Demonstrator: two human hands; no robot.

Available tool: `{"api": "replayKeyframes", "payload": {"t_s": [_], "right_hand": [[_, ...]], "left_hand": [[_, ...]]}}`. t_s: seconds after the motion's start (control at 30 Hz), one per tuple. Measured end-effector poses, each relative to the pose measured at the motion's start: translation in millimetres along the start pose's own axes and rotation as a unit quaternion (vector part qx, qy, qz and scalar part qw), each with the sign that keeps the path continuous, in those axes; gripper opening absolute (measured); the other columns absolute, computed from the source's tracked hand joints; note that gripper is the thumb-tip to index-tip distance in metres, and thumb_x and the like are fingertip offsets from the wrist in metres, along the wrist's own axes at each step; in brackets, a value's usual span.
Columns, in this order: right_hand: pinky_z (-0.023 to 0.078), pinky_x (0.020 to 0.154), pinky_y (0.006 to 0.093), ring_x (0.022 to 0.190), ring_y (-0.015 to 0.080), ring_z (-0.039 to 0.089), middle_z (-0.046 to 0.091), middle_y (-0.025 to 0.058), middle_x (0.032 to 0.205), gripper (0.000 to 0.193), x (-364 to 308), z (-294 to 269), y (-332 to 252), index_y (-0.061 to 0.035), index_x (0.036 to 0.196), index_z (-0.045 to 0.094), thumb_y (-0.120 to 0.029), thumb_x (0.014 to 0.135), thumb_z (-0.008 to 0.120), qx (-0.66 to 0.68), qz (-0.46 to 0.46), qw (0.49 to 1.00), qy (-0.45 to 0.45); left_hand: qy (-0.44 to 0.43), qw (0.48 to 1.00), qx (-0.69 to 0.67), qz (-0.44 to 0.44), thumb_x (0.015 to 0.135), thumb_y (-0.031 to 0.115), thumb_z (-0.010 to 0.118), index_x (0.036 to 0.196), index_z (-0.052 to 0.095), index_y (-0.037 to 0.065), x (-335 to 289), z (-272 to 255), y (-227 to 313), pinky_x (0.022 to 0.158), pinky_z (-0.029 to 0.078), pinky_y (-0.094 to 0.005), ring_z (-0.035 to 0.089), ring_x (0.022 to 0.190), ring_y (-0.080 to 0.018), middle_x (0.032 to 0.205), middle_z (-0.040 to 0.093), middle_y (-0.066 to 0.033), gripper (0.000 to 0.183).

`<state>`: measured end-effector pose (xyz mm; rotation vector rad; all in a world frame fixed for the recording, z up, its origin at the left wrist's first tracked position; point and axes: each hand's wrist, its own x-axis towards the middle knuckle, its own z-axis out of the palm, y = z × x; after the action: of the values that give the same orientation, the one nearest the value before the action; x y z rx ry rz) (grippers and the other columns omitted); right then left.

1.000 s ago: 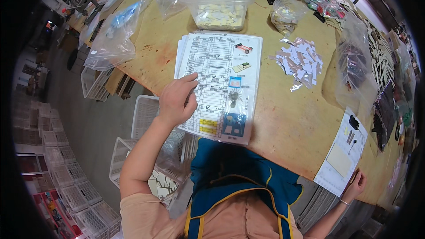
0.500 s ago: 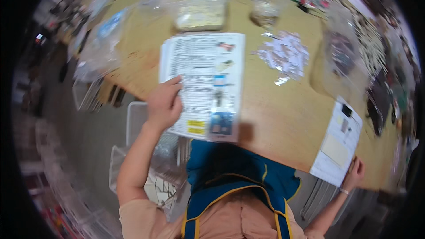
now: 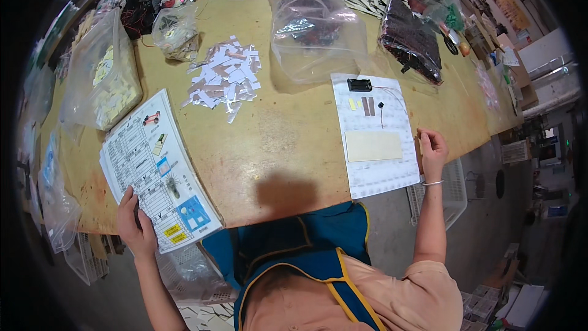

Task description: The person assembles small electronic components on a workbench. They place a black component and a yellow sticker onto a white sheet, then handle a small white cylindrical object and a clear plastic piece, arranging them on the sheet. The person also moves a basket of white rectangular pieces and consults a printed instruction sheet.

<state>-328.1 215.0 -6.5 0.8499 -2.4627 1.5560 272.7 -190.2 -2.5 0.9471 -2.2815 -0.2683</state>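
A stack of printed sheets (image 3: 147, 159) with small pictures down its right side lies at the left of the table. My left hand (image 3: 136, 224) rests on its lower left edge, thumb and forefinger apart. At the right lies a single printed sheet (image 3: 383, 181). On it are a black battery holder (image 3: 360, 84) with thin wires, a cream rectangular board (image 3: 373, 146), small brown strips (image 3: 368, 106), yellow pieces (image 3: 355, 104) and a tiny black part (image 3: 381, 105) with leads. Just beyond its right edge, my right hand (image 3: 433, 147) has curled fingers; what they hold, if anything, is hidden.
Behind the sheets are a pile of white cut pieces (image 3: 226, 73), a bag of yellow pieces (image 3: 104, 86), a small clear bag (image 3: 176, 37), a large clear bag (image 3: 312, 37) and a dark wrapped bundle (image 3: 410, 43). White baskets (image 3: 453, 190) stand below the table edge.
The view has swung to the right, bringing the single sheet and its parts closer to the middle. My left hand is now lower on the stack; my right hand stays near the sheet.
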Motion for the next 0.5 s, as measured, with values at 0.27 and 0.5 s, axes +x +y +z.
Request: {"api": "replayKeyframes", "payload": {"t_s": [0.27,0.5], "right_hand": [[0.053,0.084,0.027,0.091,0.0116,0.066,0.074,0.0057,0.099,0.012,-0.2,1.3,0.1,0.003,0.102,0.071,-0.007,0.098,0.065,0.023,0.003,1.0,-0.002],[0.053,0.084,0.0269,0.09,0.0119,0.066,0.074,0.0058,0.099,0.012,-0.6,-0.1,-5.8,0.003,0.102,0.071,-0.007,0.098,0.066,0.01,-0.001,1.0,-0.005]], "left_hand": [[-0.016,0.999,0.031,0.005,0.089,0.001,0.055,0.117,0.064,-0.007,1.2,-3.1,1.6,0.099,0.05,-0.0425,0.065,0.117,-0.0376,0.133,0.065,-0.0248,0.03],[-0.013,1.0,0.0,-0.002,0.094,0.003,0.053,0.12,0.063,-0.009,-1.2,-0.3,-3.5,0.105,0.047,-0.0423,0.063,0.123,-0.0367,0.134,0.064,-0.0265,0.031]]}}
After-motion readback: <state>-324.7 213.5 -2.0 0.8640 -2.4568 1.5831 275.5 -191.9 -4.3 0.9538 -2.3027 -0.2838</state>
